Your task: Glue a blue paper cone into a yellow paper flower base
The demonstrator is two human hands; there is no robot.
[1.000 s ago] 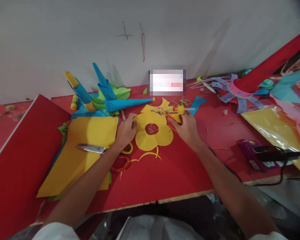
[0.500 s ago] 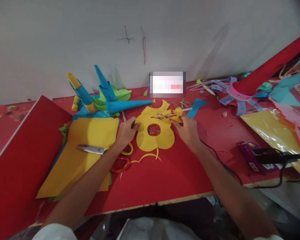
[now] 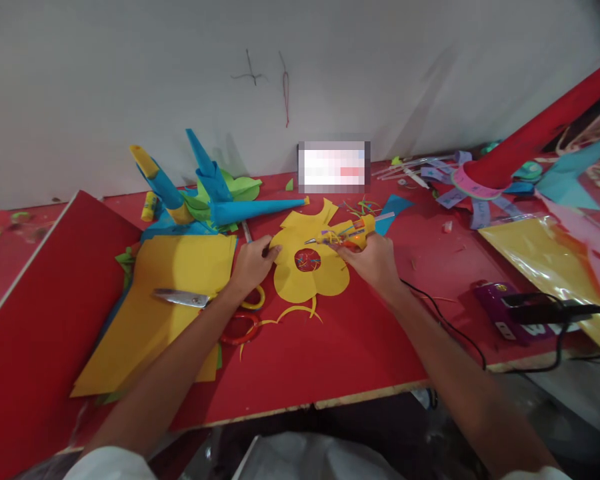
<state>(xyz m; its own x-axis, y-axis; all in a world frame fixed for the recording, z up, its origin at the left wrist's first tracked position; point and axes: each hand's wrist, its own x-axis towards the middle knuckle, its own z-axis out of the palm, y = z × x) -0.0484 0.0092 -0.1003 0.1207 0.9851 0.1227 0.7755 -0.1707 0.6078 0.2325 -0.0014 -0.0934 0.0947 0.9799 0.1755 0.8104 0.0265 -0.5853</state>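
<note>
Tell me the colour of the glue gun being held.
The glue gun is mostly yellow, seen best in the head view.

From my end I see a plain grey wall [image 3: 130,80] behind a red table [image 3: 360,347], with a thin dark cross [image 3: 253,77] and a reddish loop [image 3: 286,97] on it, left of centre. The light reaching me is soft and dull, with a faint slanting shadow [image 3: 427,90] toward the right. I make out the table's rough, pale front edge [image 3: 370,395], with darkness below it
</note>
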